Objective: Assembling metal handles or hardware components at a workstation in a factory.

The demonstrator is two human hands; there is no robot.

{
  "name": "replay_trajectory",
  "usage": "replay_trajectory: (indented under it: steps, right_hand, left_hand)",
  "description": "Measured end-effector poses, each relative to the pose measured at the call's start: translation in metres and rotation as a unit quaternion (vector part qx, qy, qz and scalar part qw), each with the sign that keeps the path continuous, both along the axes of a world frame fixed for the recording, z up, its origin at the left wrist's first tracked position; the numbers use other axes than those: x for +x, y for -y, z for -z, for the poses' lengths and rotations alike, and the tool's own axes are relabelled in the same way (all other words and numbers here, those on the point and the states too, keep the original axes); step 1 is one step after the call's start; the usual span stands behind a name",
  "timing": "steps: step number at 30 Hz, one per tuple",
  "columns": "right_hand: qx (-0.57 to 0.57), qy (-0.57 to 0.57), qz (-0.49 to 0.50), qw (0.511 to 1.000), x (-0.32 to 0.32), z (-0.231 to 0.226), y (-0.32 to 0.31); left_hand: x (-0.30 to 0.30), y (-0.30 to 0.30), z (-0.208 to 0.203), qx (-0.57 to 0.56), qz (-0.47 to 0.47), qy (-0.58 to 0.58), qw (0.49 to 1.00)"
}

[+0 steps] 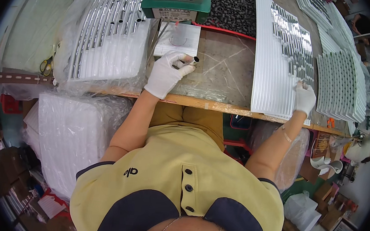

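My left hand (165, 75), in a white glove, is closed round a short shiny metal tube (192, 62) whose dark round end points up and right. It hovers over the bench, just below a white paper sheet (190, 41). To the right, my gloved right hand (304, 100) rests over a white ridged tray (267, 78) with rows of short silver tubes (296, 55). Its fingertips are pinched together at the lower tubes; what they hold, if anything, is hidden.
A green press-like machine (177, 7) stands behind the paper. Beside it, a red-rimmed bin (230, 29) holds many black caps (232, 7). A plastic-wrapped tray (110, 60) of silver tubes lies left, near scissors (46, 65). Stacked white trays (341, 85) stand far right.
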State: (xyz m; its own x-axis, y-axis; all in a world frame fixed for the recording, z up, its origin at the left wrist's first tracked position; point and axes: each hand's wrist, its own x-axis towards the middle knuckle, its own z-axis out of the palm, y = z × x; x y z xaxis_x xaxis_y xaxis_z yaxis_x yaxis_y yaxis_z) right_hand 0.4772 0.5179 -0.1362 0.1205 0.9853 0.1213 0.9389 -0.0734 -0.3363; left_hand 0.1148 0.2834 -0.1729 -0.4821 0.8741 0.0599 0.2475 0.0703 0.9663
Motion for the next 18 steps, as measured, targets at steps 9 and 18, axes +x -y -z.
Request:
replay_trajectory:
  steps: [9,18]
  right_hand:
    - [-0.072,-0.426,-0.351,0.831,-0.218,-0.014,0.139]
    - [-0.088,-0.41,-0.443,0.792,-0.246,0.011,0.144]
  left_hand:
    - [0.003,-0.004,-0.01,0.033,0.031,0.035,0.998]
    - [-0.006,0.003,-0.014,-0.031,-0.007,0.025,0.999]
